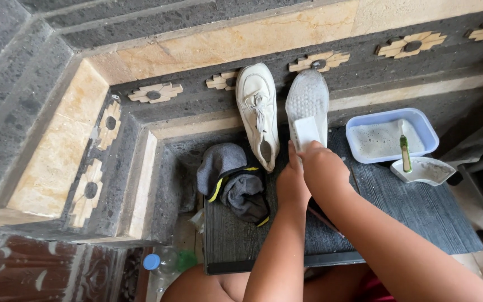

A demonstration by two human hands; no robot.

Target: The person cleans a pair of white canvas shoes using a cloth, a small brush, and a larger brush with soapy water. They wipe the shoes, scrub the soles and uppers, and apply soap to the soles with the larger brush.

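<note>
Item one: a blue rectangular tub (424,124) at the right rear of the dark ribbed mat (420,212), holding foamy water. Just in front of it, touching its near edge, a small white dish (429,171) with a green-handled brush (405,150) leaning across both. No readable labels in view.

Item two: a clear plastic bottle with a blue cap (152,262) lying at the mat's near left corner, beside a green object you cannot identify.

Item three: your shoe, sole up (307,99), pale grey, toe propped against the stone step (197,120). Your right hand (322,168) presses a white rectangular block (307,132) onto the sole, fingers closed on its lower end. Your left hand (292,182) lies at the heel, just beside the right; whether it grips the shoe cannot be told.

Item four: the second white shoe (258,112), laces up, leaning on the step just left of the first.

Item five: grey cloth with yellow trim (236,182), bunched at the mat's left.

Open mat lies right of your arm; the step walls the rear and left.
</note>
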